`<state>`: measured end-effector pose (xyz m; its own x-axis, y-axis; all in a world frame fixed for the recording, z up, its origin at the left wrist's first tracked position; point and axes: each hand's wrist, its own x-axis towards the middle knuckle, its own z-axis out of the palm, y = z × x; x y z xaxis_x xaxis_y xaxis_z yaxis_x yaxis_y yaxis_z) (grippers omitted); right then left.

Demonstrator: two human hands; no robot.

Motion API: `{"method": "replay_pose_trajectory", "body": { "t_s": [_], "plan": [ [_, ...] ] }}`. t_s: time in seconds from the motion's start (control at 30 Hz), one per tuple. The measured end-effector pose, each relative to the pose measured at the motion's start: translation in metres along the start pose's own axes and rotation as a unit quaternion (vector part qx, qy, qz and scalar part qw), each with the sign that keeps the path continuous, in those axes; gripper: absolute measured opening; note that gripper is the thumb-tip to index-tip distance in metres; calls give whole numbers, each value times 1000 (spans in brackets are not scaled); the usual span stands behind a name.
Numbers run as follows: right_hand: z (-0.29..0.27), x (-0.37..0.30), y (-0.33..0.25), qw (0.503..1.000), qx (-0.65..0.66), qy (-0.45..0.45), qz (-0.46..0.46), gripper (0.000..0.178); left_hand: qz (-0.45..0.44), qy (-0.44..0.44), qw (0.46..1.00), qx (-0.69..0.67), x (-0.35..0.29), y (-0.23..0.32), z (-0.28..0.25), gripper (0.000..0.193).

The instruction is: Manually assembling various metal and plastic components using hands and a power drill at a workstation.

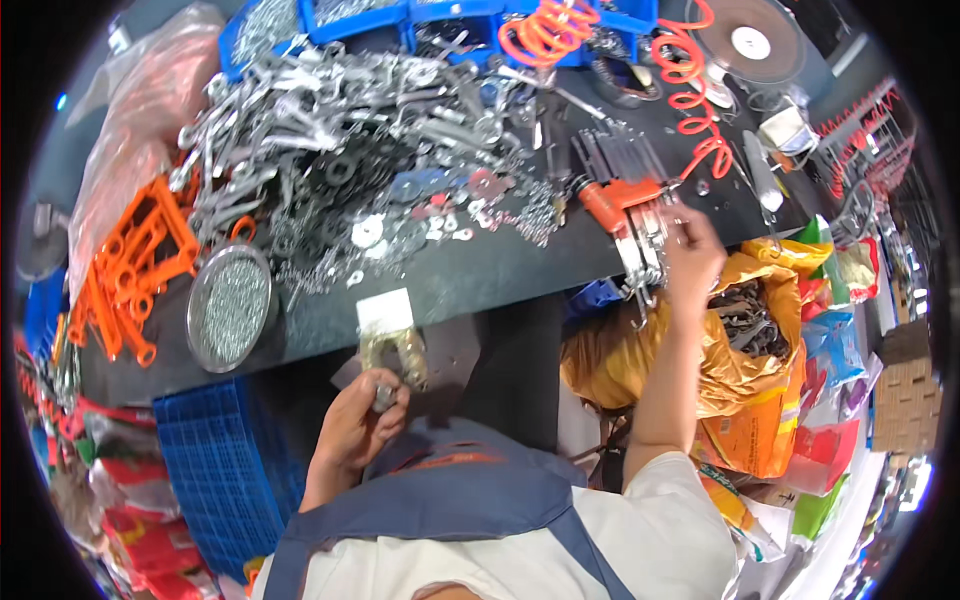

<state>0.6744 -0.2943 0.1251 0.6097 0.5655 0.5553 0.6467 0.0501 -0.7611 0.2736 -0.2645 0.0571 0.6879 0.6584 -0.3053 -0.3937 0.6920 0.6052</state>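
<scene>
My left hand is closed around a small grey metal piece, held in front of my apron. Just beyond it, a metal fixture with a white square block stands at the table's near edge. On the right, my right hand reaches to the table edge beside a row of shiny metal parts. Its fingers are bent and blurred, so whether they grip a part is unclear. An orange air tool with a coiled orange hose lies just past those fingers.
A large heap of metal parts covers the table's left and middle. Nearby are a round bowl of small metal pieces and orange parts. Blue bins line the back. A yellow sack stands right; a blue crate, left.
</scene>
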Motion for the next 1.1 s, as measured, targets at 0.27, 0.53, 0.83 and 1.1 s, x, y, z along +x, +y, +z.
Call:
{"method": "replay_pose_trajectory", "body": {
  "t_s": [0.27,0.53,0.83,1.1],
  "plan": [
    [-85,147,264,952,-170,45,250,31,83,160,897,403,28,42,14,22],
    [-56,207,333,851,-429,-32,301,60,99,172,562,803,70,60,10,33],
    [-72,207,372,861,-473,36,185,52,88,138,572,804,86,59,3,32],
    [-86,205,377,891,-429,38,141,54,97,154,582,793,87,57,2,31]
  ]
}}
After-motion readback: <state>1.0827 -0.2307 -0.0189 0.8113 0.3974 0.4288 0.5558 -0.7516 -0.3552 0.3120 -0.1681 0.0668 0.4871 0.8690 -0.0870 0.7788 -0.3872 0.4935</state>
